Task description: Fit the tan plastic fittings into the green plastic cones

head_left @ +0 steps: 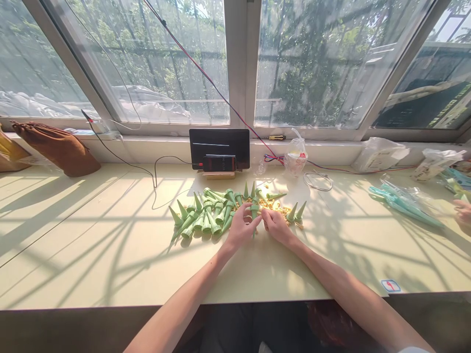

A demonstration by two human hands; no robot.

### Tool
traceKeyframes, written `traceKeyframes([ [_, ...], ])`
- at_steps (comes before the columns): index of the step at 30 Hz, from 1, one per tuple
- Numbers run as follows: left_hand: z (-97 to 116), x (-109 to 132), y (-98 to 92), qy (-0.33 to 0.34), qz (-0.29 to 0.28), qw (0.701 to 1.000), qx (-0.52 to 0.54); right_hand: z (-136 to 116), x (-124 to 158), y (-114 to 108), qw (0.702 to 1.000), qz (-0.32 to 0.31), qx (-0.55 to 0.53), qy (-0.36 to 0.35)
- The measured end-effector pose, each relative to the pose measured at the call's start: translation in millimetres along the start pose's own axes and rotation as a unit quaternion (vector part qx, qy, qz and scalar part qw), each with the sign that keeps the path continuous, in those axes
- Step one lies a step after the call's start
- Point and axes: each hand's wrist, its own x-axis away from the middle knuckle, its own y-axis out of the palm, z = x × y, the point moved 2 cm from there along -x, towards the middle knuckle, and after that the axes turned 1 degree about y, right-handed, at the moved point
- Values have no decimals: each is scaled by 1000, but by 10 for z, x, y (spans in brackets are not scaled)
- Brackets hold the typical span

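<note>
My left hand (240,229) is closed around a green plastic cone-shaped spike (254,211), its pointed end downward above the table. Right beside it, my right hand (276,226) is closed in a pinch against the spike's side; what sits between its fingertips is too small and covered to make out. A heap of similar green spikes (206,223) lies to the left of my hands, some standing point up. Small yellow pieces (282,210) are scattered behind and to the right of my hands. Two green spikes (296,213) stand upright to the right.
At the back, a phone (220,163) leans against a black tablet (220,139) with a cable. A tied plastic bag with a cup (295,159) stands nearby. A brown pouch (61,147) sits left. Turquoise packaging (406,203) and another person's hand (462,212) are at right.
</note>
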Motion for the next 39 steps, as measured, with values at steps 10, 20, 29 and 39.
traceKeyframes([
  [10, 31, 25, 8, 54, -7, 998, -32, -25, 6, 46, 979, -46, -174, 92],
  [20, 41, 31, 4, 104, 11, 988, -115, -38, 7, 56, 955, -77, -253, 136],
  [29, 18, 41, -6, 120, 25, 982, -142, -73, 10, 59, 948, -84, -275, 139],
  [39, 13, -9, -24, 53, 15, 998, -32, -108, 15, 36, 965, -38, -236, 106],
])
